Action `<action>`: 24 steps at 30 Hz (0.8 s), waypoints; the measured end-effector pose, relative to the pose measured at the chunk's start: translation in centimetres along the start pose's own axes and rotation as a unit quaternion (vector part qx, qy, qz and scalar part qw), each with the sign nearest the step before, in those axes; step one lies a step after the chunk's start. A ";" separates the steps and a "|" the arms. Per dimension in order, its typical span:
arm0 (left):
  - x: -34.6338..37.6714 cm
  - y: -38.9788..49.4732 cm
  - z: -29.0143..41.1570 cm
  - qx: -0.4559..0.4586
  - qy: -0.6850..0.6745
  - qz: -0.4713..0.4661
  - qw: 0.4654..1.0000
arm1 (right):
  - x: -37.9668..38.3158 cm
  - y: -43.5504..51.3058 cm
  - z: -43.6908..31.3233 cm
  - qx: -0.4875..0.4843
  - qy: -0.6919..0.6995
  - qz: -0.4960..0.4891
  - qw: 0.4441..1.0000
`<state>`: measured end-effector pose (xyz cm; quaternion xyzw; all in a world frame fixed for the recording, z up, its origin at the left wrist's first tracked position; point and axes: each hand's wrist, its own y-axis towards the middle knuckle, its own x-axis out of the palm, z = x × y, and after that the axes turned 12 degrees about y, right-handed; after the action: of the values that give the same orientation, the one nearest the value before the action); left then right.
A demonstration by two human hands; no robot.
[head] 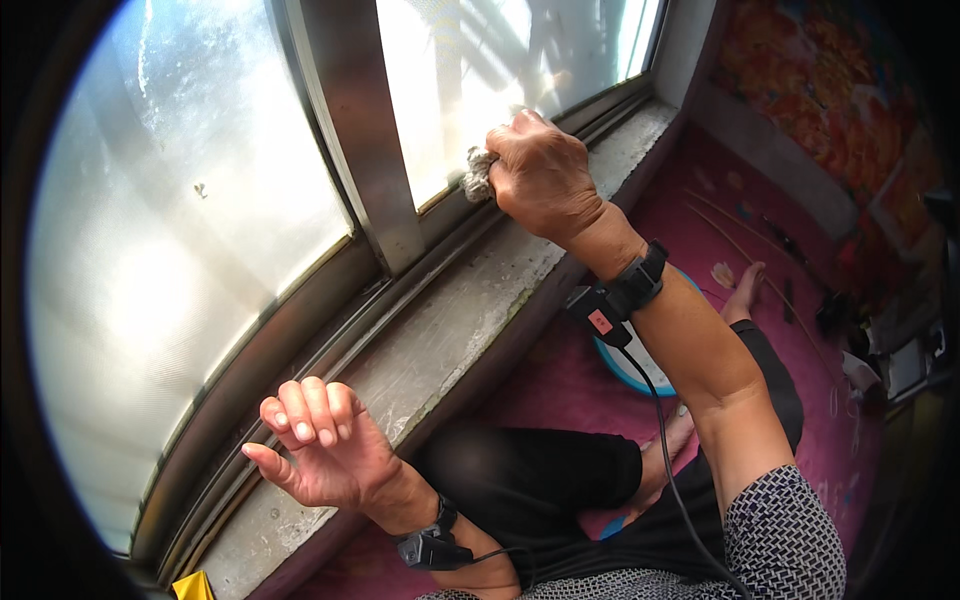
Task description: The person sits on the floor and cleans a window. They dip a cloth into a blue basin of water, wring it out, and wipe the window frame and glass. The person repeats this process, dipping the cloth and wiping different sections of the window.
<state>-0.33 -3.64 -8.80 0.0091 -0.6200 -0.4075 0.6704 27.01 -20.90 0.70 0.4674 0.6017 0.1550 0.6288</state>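
Note:
My right hand (544,174) is clenched around a bunched greyish-white cloth (478,175). It presses near the lower edge of the far window pane (442,97), just above the frame. Above the near end of the windowsill (442,319), my left hand (326,442) is raised with the palm showing. Its fingers are loosely curled, the thumb stands apart, and nothing is in it. A metal upright (360,127) divides the far pane from the near frosted pane (172,247). Metal sliding tracks (375,304) run along the sill.
A blue-rimmed basin (622,369) stands on the pink floor (525,397), partly hidden behind my right forearm. Something yellow (193,586) lies at the sill's near end. Thin sticks (757,259) lie on the floor. A cable (664,442) hangs from my right wrist's strapped device (600,315).

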 end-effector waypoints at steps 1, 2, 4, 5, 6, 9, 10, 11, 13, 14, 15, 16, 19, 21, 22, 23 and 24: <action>0.1 -0.1 -0.2 -0.001 0.005 0.010 1.000 | -0.5 0.6 1.1 0.058 -0.022 0.007 0.998; 0.1 -0.2 -0.4 -0.004 0.008 0.010 1.000 | -0.6 0.7 1.3 0.153 -0.056 0.003 0.987; 0.3 -0.2 -0.6 -0.005 0.013 0.007 1.000 | 0.0 0.7 0.7 0.090 -0.005 0.038 0.995; 0.3 -0.2 -0.6 -0.004 0.017 0.006 1.000 | 0.5 0.2 -0.4 0.107 0.010 0.030 0.994; 0.4 -0.2 -0.7 -0.004 0.019 0.007 1.000 | 1.0 -0.3 -1.7 0.082 0.012 0.003 0.997; 0.3 -0.1 -0.8 0.002 0.010 0.011 1.000 | 2.8 -1.6 -5.6 -0.061 0.041 0.018 0.997; 0.3 -0.1 -0.8 0.001 0.017 0.006 1.000 | 2.8 -1.5 -6.0 -0.119 0.050 0.038 0.991; 0.3 0.0 -0.8 0.001 0.017 0.003 1.000 | 2.4 -1.3 -5.8 -0.110 0.078 0.020 0.991; 0.1 0.1 -0.8 0.004 0.013 -0.003 1.000 | 1.6 -0.7 -5.1 -0.113 0.050 0.029 0.992; 0.0 0.0 -0.9 0.004 0.011 -0.002 1.000 | 1.1 -0.5 -4.7 -0.086 0.033 -0.006 0.996; 0.0 0.1 -0.9 0.002 0.002 -0.009 1.000 | 0.8 -0.3 -4.4 0.027 0.029 -0.021 0.999; 0.0 0.1 -1.0 0.009 0.020 -0.008 1.000 | 0.8 -0.2 -4.4 0.095 0.057 0.045 0.993; 0.2 0.0 -1.1 0.013 0.050 -0.008 0.999 | 1.3 -0.8 -5.6 0.013 0.120 0.069 0.990; 0.4 0.1 -1.2 0.014 0.051 0.000 0.999 | 2.0 -1.5 -6.8 -0.122 0.151 0.036 0.980; 0.5 0.1 -1.1 0.012 0.046 0.009 0.999 | 1.9 -1.3 -6.5 -0.105 0.142 0.047 0.983; 0.7 0.0 -1.0 0.005 0.049 0.007 0.999 | 1.8 -1.3 -6.2 -0.106 0.135 0.045 0.984; 0.8 0.0 -1.0 0.001 0.046 0.003 0.999 | 1.5 -1.0 -5.8 -0.092 0.122 0.045 0.987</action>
<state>0.41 -4.51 -8.37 0.0263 -0.5893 -0.4038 0.6993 21.73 -17.93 -0.11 0.4116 0.6357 0.2939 0.5831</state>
